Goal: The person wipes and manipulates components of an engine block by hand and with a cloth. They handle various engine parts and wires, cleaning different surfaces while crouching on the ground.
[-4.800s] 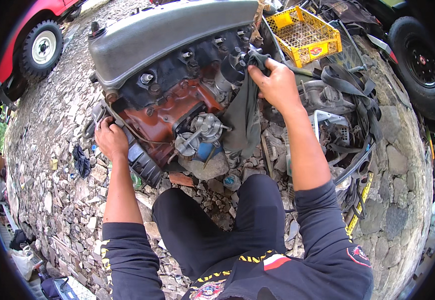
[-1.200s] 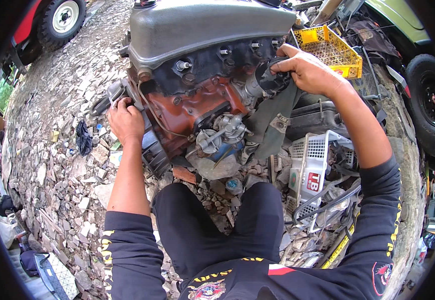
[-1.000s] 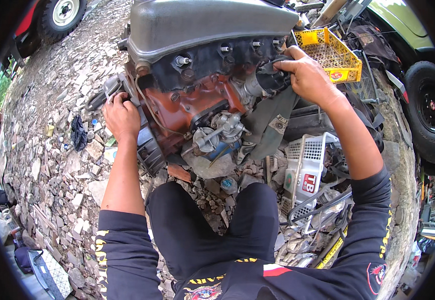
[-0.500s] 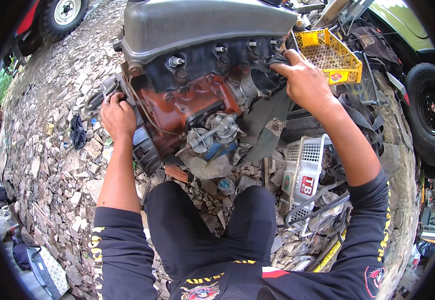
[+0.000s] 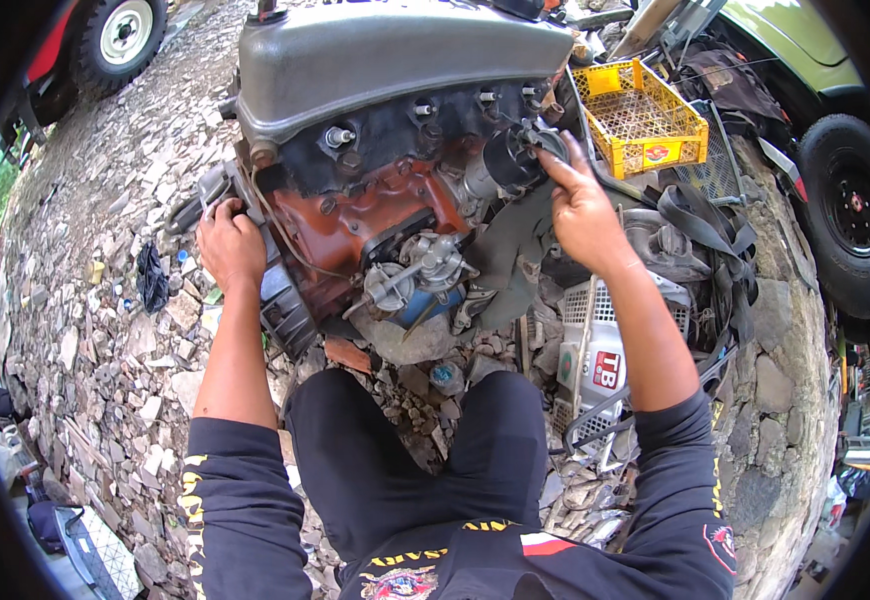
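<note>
Grey stone rubble is covering the ground across the left and lower centre of the frame. Rust-red and black, the engine is standing at upper centre, a long grey metal cover lying along its top. At upper right a yellow crate is sitting beside it; a white basket is lying lower down, partly hidden by the right forearm. Dark grey-green cloth is hanging right of centre, between the engine and the basket.

The left hand is resting on a ribbed metal housing at the engine's left end, fingers bent and close together; whether it is gripping cannot be told. The right hand, right of centre, is holding its fingers partly extended toward the upper left; whether they are pinching any cloth cannot be told.

A metal pump is projecting from the engine near the centre. Above and right of it, a black cylinder is jutting from the engine, its long axis slanting toward the upper right. This cylinder is lying up and left of the right hand, the nearer one, whose fingertips are meeting its outer end.
</note>
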A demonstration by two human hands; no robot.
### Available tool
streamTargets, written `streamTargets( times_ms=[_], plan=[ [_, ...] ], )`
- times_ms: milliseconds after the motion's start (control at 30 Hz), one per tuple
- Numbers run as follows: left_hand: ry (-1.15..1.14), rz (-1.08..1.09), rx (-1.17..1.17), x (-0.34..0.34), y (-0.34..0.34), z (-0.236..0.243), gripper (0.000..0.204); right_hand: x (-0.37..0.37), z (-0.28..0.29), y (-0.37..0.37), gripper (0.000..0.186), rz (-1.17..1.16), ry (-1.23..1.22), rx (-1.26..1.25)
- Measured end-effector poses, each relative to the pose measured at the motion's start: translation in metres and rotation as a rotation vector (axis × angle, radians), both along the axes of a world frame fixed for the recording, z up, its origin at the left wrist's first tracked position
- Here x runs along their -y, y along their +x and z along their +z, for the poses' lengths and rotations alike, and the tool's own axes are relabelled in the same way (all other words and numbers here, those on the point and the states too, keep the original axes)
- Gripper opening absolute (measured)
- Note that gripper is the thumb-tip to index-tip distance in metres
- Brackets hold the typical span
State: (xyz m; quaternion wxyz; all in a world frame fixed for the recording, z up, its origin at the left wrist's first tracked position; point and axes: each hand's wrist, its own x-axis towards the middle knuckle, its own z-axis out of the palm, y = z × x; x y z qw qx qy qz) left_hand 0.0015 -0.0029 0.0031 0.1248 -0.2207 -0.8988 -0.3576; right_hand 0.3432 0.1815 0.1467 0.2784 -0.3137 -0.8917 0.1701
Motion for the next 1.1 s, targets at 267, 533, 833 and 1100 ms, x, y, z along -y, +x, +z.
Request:
streamTargets(
  times_ms=[267,533,833,1100],
  plan=[
    [-0.007,-0.009,-0.009,0.004,-0.005,0.000,0.031,-0.001,0.017,-0.012,0.058,0.021,-0.006,0.074],
    [0.032,-0.025,0.014,0.001,-0.004,0.000,0.031,0.010,0.004,0.004,0.035,-0.242,-0.354,-0.418],
    [0.898,-0.233,0.281,0.010,-0.011,-0.012,0.038,-0.001,0.010,0.027,0.030,-0.187,-0.356,-0.587],
    [0.827,-0.713,-0.085,0.023,0.134,0.060,0.035,0.013,0.015,0.018,0.035,-0.130,-0.553,-0.771]
  ],
)
